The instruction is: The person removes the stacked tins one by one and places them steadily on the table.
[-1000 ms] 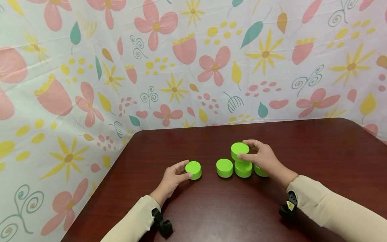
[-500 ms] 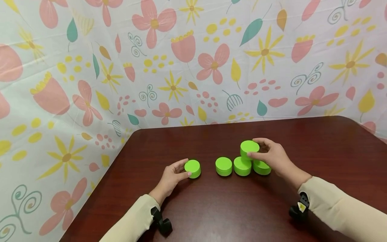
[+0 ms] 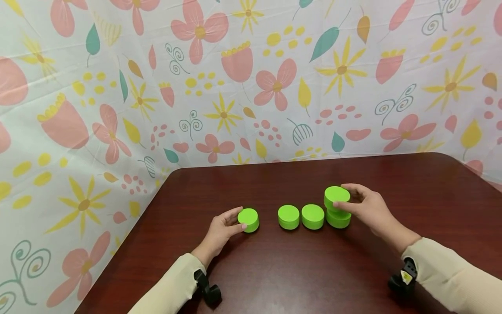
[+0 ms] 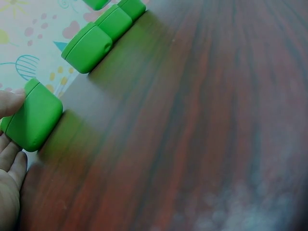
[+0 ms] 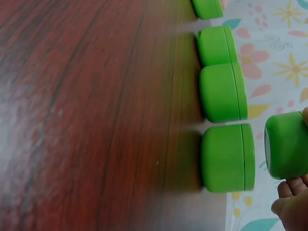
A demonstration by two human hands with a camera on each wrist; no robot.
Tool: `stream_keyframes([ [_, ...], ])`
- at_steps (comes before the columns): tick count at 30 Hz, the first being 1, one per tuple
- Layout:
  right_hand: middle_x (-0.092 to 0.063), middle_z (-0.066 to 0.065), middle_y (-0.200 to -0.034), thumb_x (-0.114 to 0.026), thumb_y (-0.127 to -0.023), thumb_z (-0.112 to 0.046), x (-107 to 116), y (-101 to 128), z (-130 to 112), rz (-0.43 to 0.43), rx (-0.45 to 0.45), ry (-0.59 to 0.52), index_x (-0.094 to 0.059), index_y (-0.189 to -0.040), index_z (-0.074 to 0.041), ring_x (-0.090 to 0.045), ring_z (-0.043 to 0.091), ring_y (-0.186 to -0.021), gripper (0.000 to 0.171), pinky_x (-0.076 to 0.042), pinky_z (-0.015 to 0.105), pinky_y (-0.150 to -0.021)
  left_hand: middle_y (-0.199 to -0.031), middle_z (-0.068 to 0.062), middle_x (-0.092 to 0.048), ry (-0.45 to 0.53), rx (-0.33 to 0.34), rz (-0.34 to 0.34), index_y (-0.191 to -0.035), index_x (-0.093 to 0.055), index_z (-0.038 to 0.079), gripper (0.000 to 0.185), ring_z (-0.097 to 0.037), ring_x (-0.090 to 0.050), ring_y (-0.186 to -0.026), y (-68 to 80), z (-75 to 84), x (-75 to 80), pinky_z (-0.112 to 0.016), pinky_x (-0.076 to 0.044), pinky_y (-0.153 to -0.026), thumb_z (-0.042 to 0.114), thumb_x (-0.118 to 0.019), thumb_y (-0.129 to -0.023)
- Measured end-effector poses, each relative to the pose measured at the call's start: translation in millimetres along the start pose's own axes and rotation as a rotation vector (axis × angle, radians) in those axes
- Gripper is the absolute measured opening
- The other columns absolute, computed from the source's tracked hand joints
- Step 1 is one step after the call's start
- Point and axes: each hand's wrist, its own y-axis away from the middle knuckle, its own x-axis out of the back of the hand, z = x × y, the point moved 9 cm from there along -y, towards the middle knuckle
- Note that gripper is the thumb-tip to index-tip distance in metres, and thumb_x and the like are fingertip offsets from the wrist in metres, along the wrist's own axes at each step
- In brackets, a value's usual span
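Observation:
At the left of the group, my left hand (image 3: 217,233) has its thumb and fingers around a small round lidded green jar (image 3: 249,219) that stands on the table. My right hand (image 3: 372,208) grips another green jar (image 3: 335,199) by its side, above the rightmost standing jar (image 3: 338,220). The right wrist view shows a gap between this held jar (image 5: 286,147) and the standing jar (image 5: 226,159) beneath it. Two more matching jars, a left one (image 3: 288,217) and a middle one (image 3: 312,216), stand side by side between my hands.
The dark red-brown wooden table (image 3: 274,270) has a rounded far edge. Behind it and along the left hangs a white floral cloth (image 3: 243,87). A black wrist camera sits on each sleeve, left camera (image 3: 209,290) and right camera (image 3: 403,279).
My right hand has carried its jar rightward, from above the middle standing jar to above the rightmost one. The left hand and its jar stay in place.

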Motion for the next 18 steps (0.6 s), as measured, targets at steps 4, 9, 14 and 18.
stream_keyframes([
  [4, -0.052, 0.018, -0.125, -0.069, -0.083, -0.036, 7, 3, 4, 0.018, 0.006, -0.007, -0.040, -0.136, 0.001, -0.051, -0.005, -0.092, 0.071, -0.048, 0.016, -0.070, -0.133, -0.018, -0.050, 0.000, -0.004, -0.001, -0.136, -0.043, 0.000, 0.061, -0.030, -0.046, -0.124, 0.2, 1.0, 0.1, -0.026, -0.049, -0.085, 0.006, -0.070, -0.081],
  [9, -0.055, -0.009, -0.106, -0.071, -0.082, -0.032, 17, 5, 10, 0.047, 0.017, -0.040, -0.041, -0.135, 0.003, -0.049, -0.014, -0.084, 0.070, -0.049, 0.015, -0.068, -0.134, -0.018, -0.050, -0.001, -0.006, 0.002, -0.136, -0.043, 0.000, 0.062, -0.030, -0.046, -0.124, -0.8, 1.8, 1.0, -0.026, -0.050, -0.084, 0.006, -0.070, -0.081],
  [14, -0.050, -0.025, -0.096, -0.071, -0.083, -0.028, 27, 8, 18, 0.074, 0.023, -0.058, -0.039, -0.135, 0.005, -0.049, -0.013, -0.083, 0.069, -0.049, 0.014, -0.066, -0.133, -0.019, -0.051, -0.009, -0.004, 0.003, -0.136, -0.044, -0.001, 0.062, -0.030, -0.048, -0.123, -1.5, 0.7, 1.3, -0.025, -0.050, -0.083, 0.005, -0.070, -0.081],
  [18, -0.049, -0.027, -0.094, -0.070, -0.083, -0.027, 33, 11, 25, 0.092, 0.017, -0.051, -0.039, -0.135, 0.005, -0.049, -0.014, -0.083, 0.069, -0.048, 0.013, -0.066, -0.133, -0.019, -0.050, -0.001, -0.001, 0.001, -0.136, -0.043, -0.001, 0.061, -0.031, -0.048, -0.122, -1.5, 0.0, 0.7, -0.025, -0.050, -0.083, 0.003, -0.069, -0.081],
])
